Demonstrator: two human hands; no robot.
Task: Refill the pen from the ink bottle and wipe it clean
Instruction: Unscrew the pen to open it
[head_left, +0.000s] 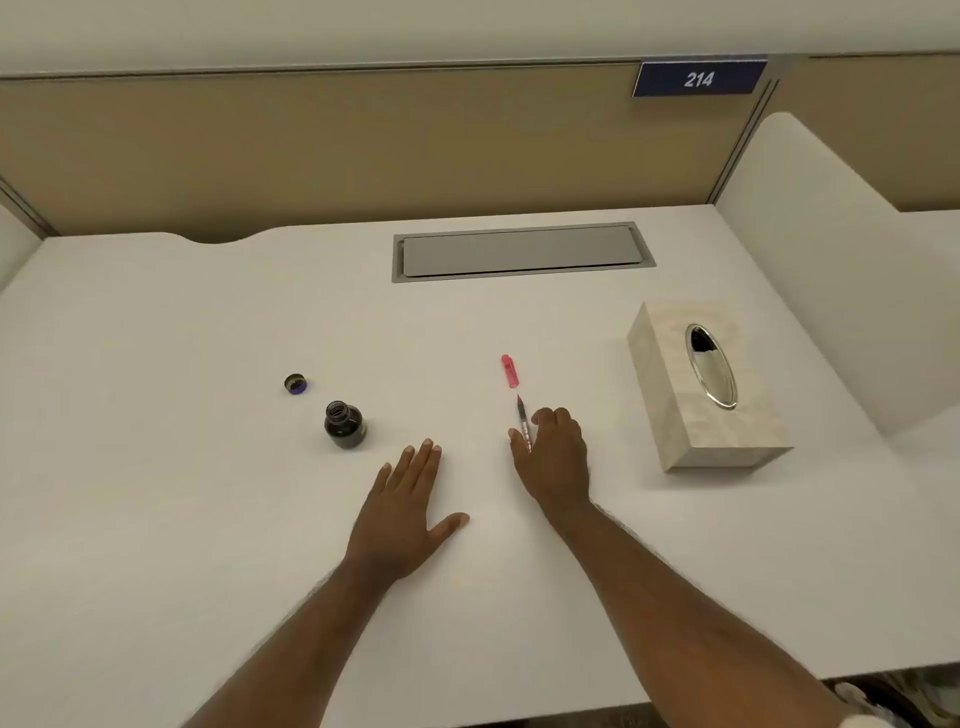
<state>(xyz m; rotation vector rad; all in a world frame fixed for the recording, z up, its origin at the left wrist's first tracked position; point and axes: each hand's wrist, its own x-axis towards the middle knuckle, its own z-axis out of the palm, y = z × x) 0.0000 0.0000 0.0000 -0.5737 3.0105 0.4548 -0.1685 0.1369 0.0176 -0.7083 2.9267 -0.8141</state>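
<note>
Surroundings: a beige marbled tissue box with an oval metal opening (707, 385) is standing at the right of the white table (156, 493); a grey recessed cable hatch (522, 251) is lying at the back.
Ink: a small dark glass ink bottle (344, 425) is standing uncapped, its round cap (295, 384) lying just beside it, farther back.
Pen: the slim transparent pen body (523, 422) is lying on the table, long axis running near to far, tip pointing away toward the detached pink pen cap (510, 371).
Right grip: the right hand (555, 454) is curling thumb and fingers around the pen's near end.
Left grip: the left hand (408, 506) is resting flat, fingers released.

One ink bottle (344, 425), one bottle cap (295, 384), one pen (522, 422), one pen cap (509, 371), one tissue box (706, 384).
</note>
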